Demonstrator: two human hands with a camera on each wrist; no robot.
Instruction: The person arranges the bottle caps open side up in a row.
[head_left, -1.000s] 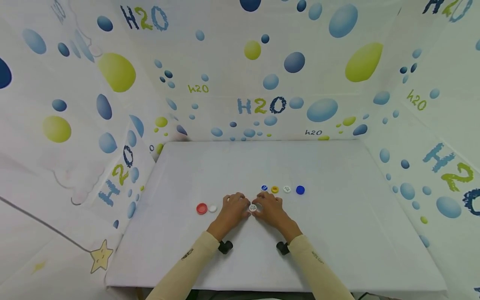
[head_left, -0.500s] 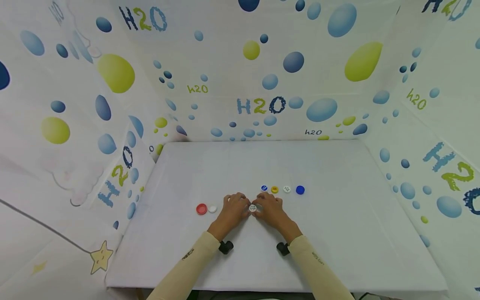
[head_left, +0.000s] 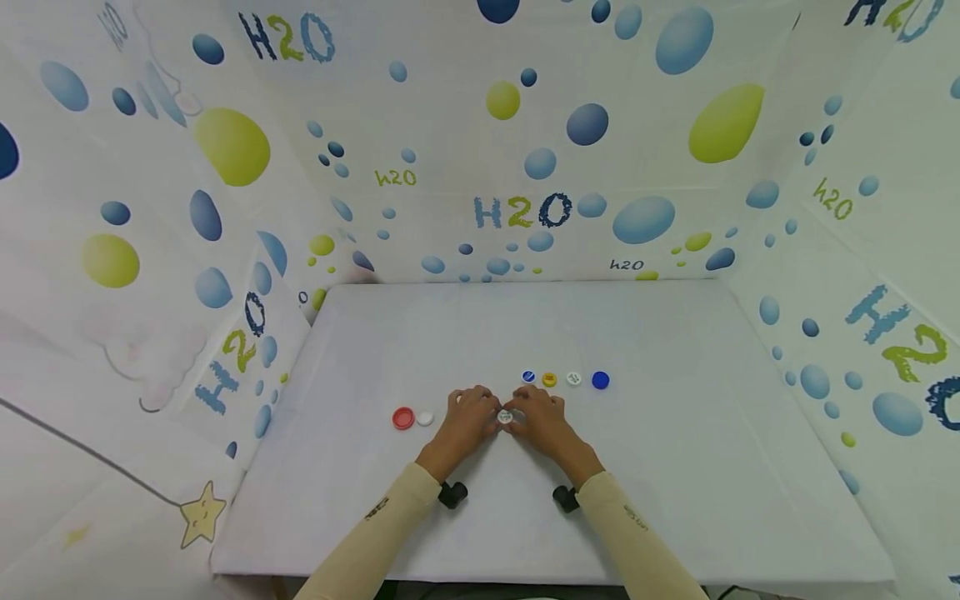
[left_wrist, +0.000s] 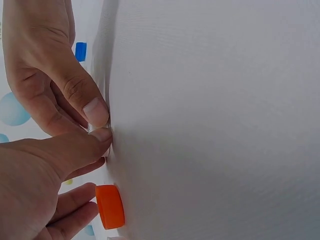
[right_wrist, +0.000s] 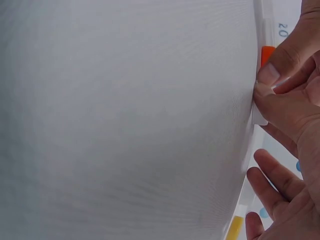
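A small white bottle cap (head_left: 505, 416) with dark marks on top sits on the white table between both hands. My left hand (head_left: 468, 421) pinches it from the left, and my right hand (head_left: 538, 419) pinches it from the right. The two thumb tips meet in front of it; in the right wrist view a white edge of the cap (right_wrist: 259, 118) shows below them. Beside the loose left fingers in the left wrist view stands an orange cap (left_wrist: 110, 206). I cannot tell whether it is the red cap (head_left: 402, 417) of the head view.
Left of the hands a plain white cap (head_left: 425, 417) lies next to the red one. Behind the right hand runs a row: a blue-and-white cap (head_left: 528, 377), a yellow cap (head_left: 550, 379), a marked white cap (head_left: 573, 378) and a blue cap (head_left: 601, 380). Printed cloth walls surround the table.
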